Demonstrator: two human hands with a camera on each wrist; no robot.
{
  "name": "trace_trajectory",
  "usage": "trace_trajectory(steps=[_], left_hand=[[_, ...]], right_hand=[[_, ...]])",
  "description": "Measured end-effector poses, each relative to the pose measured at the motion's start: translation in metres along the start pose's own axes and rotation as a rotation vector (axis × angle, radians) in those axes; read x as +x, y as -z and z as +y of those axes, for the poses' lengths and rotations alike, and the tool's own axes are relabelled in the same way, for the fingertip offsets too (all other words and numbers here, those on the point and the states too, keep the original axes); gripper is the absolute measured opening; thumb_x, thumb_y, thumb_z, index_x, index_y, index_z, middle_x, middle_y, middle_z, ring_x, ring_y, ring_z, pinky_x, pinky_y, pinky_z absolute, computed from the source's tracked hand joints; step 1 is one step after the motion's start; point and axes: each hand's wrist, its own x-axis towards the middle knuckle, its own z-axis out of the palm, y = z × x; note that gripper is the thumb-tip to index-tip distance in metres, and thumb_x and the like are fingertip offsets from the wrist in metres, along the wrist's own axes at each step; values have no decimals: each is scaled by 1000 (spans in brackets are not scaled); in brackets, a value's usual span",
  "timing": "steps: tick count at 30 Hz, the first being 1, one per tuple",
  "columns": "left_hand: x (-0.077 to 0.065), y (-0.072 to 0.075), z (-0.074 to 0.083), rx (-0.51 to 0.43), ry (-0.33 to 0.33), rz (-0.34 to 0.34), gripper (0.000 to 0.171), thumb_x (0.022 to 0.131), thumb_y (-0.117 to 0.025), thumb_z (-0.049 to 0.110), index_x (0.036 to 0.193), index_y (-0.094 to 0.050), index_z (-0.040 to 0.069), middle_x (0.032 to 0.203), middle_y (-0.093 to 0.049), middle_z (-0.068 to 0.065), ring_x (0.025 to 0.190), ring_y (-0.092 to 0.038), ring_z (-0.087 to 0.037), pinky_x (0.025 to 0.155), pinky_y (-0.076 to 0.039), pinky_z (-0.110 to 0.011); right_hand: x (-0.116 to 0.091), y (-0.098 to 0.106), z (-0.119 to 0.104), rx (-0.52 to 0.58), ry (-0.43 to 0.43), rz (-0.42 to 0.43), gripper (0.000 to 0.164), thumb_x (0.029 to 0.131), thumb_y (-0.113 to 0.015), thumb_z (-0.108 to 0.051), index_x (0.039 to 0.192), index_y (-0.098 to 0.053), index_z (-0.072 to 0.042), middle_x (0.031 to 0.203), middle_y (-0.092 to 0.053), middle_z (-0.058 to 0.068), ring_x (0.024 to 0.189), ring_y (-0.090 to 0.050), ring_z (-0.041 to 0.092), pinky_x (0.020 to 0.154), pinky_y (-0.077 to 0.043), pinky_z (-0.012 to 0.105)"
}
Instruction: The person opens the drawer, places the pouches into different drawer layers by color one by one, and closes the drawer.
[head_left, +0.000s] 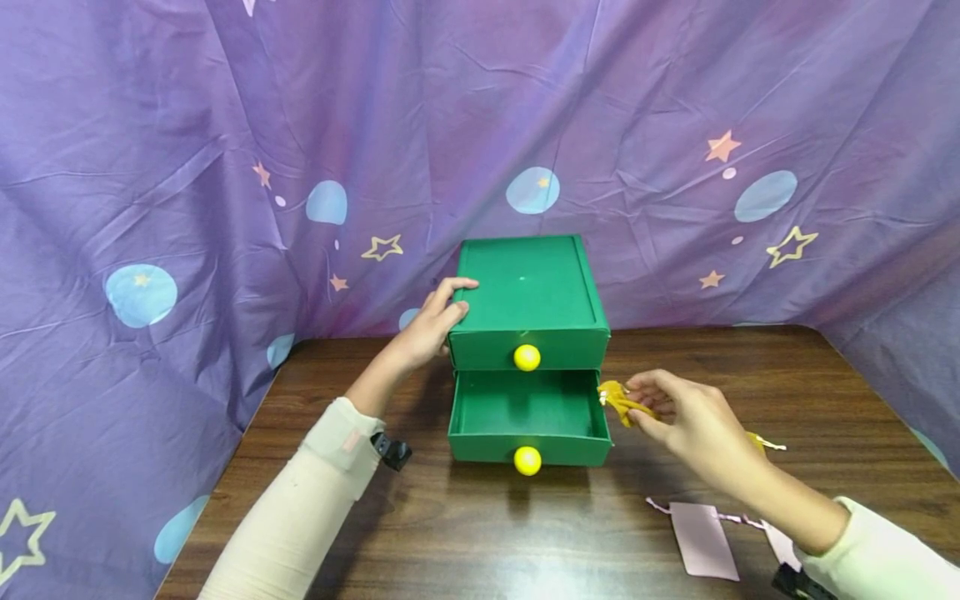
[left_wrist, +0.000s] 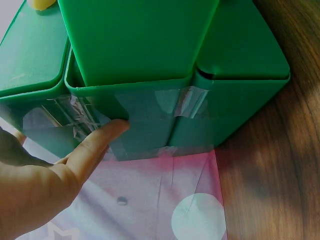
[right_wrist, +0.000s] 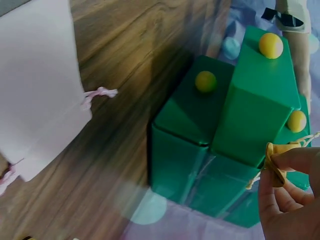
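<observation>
A green drawer cabinet point(head_left: 525, 283) with round yellow knobs stands on the wooden table. Its middle drawer point(head_left: 480, 450) is pulled out, and the part of the inside that shows is bare. My left hand point(head_left: 431, 325) rests against the cabinet's left side, fingertips over the top edge; in the left wrist view one finger point(left_wrist: 107, 135) presses the taped side wall. My right hand point(head_left: 686, 417) pinches a small yellow drawstring pouch point(head_left: 617, 400) between thumb and fingers, right at the open drawer's right edge. Pale cords dangle from this pouch in the right wrist view.
A pink drawstring pouch point(head_left: 705, 540) lies on the table point(head_left: 420, 533) at the front right. Another pink pouch point(head_left: 782, 546) is partly hidden under my right forearm, and a second yellow pouch point(head_left: 757, 442) behind it. A purple patterned cloth point(head_left: 450, 125) hangs behind the table.
</observation>
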Motion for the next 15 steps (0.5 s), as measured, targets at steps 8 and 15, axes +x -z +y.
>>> trace_trajectory(steps=[8,15], left_hand=[[0,1,0,18,-6,-7,46,107,-41,29,152,-38,21,148,-23,-24,80,-50,-21,54,-47,-25],[0,1,0,17,-3,-4,46,107,-41,29,152,-38,22,147,-24,-24,80,-50,-22,54,-48,-24]], right_hand=[[9,-7,-10,22,-11,-13,38,73,-84,14,105,-69,0,92,-76,8,77,-72,19,70,-60,20],[17,-11,-17,9,0,-11,37,73,-83,15,104,-70,-1,95,-76,8,81,-72,17,72,-61,22]])
